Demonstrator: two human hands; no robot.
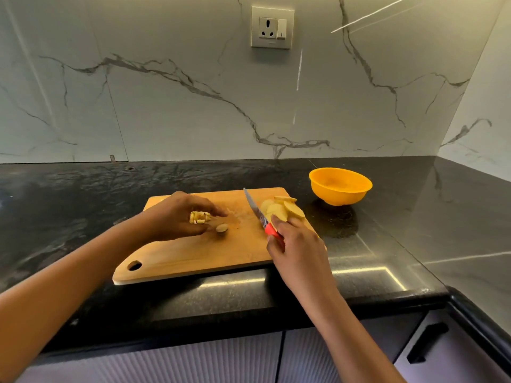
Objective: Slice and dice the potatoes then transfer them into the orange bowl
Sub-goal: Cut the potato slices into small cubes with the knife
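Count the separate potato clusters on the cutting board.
3: diced bits between fingers and thumb of the left hand, one end piece beside them, slices right of the knife in the right hand. Hands may hide more.

Location: you are standing in a home kitchen.
Worktop: a dark polished stone countertop (387, 244) runs along the wall and turns at the corner on your right.
Wall: a white veined backsplash (166, 106) carries a socket with switch (272, 27).
Storage: fluted cabinet doors (193, 363) sit below the counter, and one front has a black handle (427, 342).
Food prep: a wooden cutting board (193, 255) holds potato slices (279, 208).
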